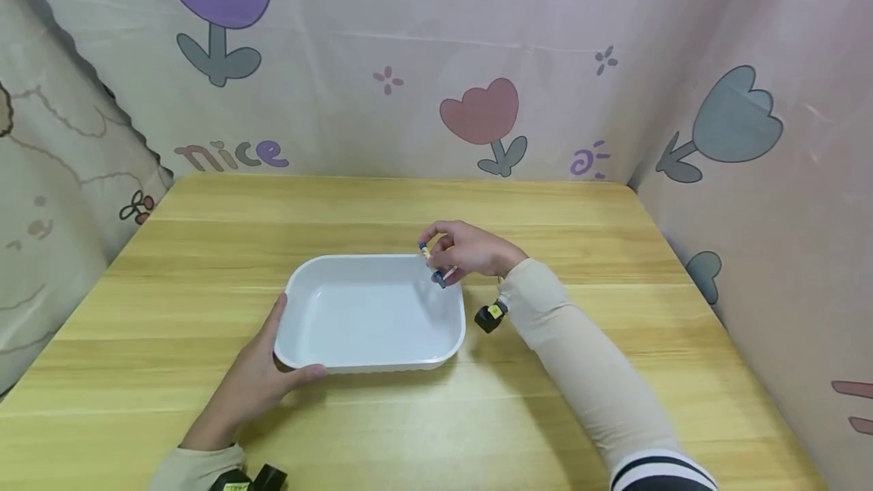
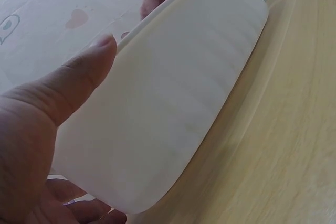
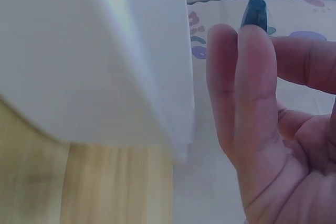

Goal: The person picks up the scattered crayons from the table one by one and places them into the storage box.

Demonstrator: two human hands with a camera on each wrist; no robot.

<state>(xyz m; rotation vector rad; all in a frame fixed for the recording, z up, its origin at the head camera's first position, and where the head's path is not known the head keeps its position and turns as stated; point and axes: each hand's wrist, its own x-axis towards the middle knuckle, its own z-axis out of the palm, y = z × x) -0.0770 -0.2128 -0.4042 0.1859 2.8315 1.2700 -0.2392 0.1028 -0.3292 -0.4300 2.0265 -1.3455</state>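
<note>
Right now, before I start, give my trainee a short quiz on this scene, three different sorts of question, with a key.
1. True or false: the white tray is round.
2. The right hand pinches a small stick. What colour is its tip? A: red. B: blue. C: orange.
3. Where does the left hand grip the tray?

Key: 1, false, it is oblong with rounded corners. 2, B. 3, at its near left corner.
</note>
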